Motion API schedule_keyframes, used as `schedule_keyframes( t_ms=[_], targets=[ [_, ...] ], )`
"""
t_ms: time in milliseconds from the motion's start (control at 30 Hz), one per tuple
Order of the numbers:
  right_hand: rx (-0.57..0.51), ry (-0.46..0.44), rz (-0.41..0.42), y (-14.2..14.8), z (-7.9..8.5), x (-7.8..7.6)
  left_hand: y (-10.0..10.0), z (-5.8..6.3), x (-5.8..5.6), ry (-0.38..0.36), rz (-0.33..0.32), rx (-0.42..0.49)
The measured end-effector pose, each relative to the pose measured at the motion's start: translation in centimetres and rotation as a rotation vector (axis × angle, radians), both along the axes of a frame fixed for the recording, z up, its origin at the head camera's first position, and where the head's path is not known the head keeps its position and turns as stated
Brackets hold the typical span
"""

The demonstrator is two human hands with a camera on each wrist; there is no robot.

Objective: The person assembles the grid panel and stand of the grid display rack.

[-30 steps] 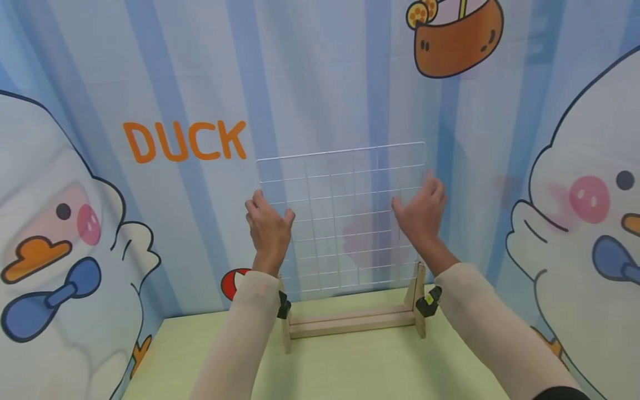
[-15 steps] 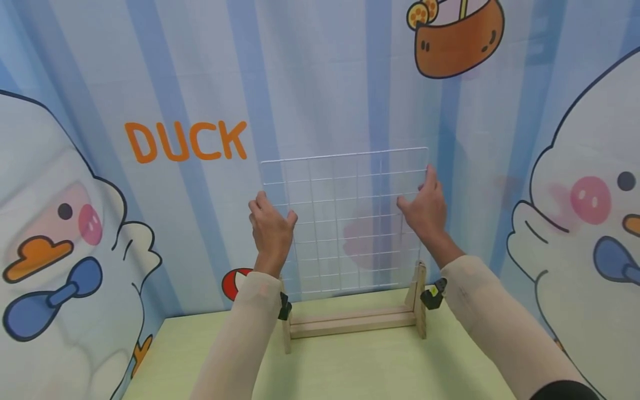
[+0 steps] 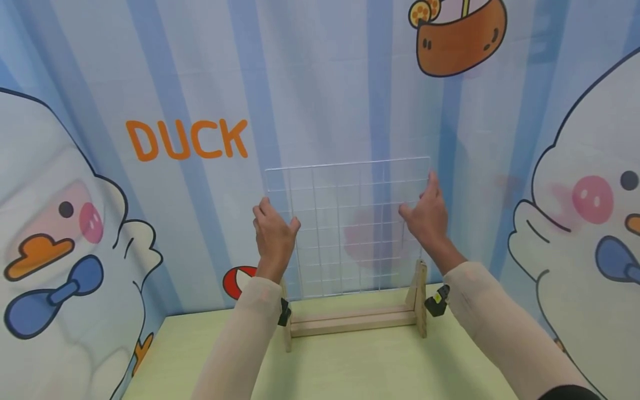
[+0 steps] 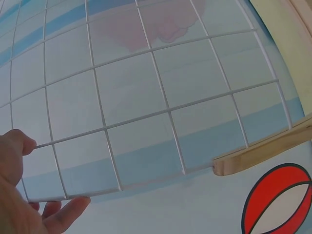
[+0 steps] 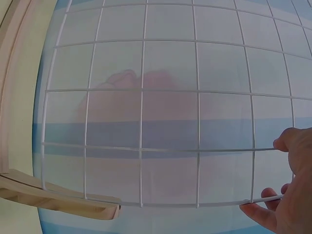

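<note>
A white wire grid panel (image 3: 350, 163) stands nearly upright above a wooden stand (image 3: 352, 324). My left hand (image 3: 275, 233) grips its left edge, thumb (image 4: 27, 144) on a wire and fingers (image 4: 73, 209) behind the outer wire. On the opposite edge, my right hand (image 3: 428, 216) holds it the same way, its thumb (image 5: 283, 141) over a cross wire. Both wrist views show the panel's lower corners at the stand's left upright (image 4: 263, 153) and right upright (image 5: 63, 200). Whether they sit in slots is hard to tell.
The stand rests on a pale yellow-green table (image 3: 380, 366). Close behind the panel hangs a blue striped curtain (image 3: 320, 100) printed with ducks and lettering, and it also closes in both sides.
The panel has come down a little and shifted slightly right, its top edge now lower. Both hands moved down with it, still gripping its sides. The stand has stayed put.
</note>
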State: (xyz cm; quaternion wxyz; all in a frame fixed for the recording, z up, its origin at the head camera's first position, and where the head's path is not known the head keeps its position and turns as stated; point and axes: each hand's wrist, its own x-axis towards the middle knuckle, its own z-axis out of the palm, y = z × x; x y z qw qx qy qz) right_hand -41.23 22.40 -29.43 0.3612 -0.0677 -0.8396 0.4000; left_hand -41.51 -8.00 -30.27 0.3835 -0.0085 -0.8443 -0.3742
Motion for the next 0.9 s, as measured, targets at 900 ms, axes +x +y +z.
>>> schedule_keyframes(
  t_ms=[900],
  targets=[
    [-0.010,-0.076,0.021,0.1,-4.5,0.4,-0.6,-4.2,0.3,-0.094,-0.062,0.025]
  ],
)
